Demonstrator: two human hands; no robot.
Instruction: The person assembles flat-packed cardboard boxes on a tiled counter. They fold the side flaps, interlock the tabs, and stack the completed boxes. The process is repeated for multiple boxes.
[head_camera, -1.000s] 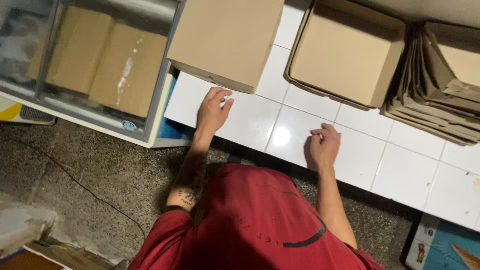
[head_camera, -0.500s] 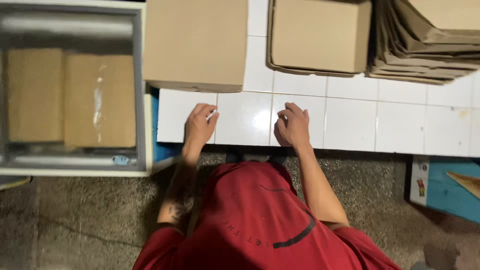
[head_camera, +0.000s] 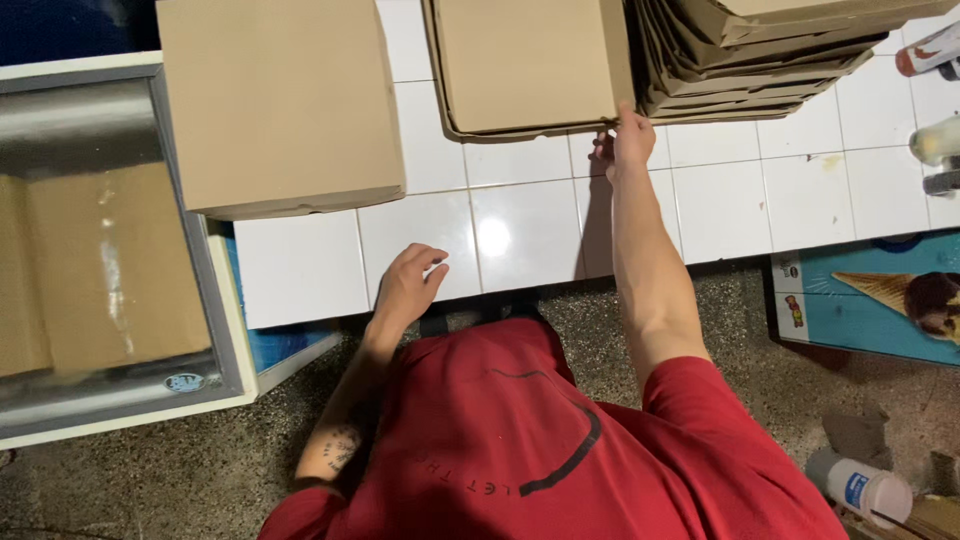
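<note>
My right hand reaches across the white tiled counter and grips the near right corner of a shallow open cardboard box. That box lies between a closed cardboard box on the left and a stack of flattened cardboard boxes on the right. Near the counter's front edge, my left hand rests on the tiles with its fingers loosely curled and nothing in it. My red shirt fills the lower middle of the view.
A glass-topped chest with cardboard inside stands at the left, against the counter. Bottles lie at the counter's far right. A blue poster hangs below the counter edge. A white bottle sits on the speckled floor.
My right hand has left the counter's front edge and moved forward to the corner of the open box. My left hand stays near the front edge.
</note>
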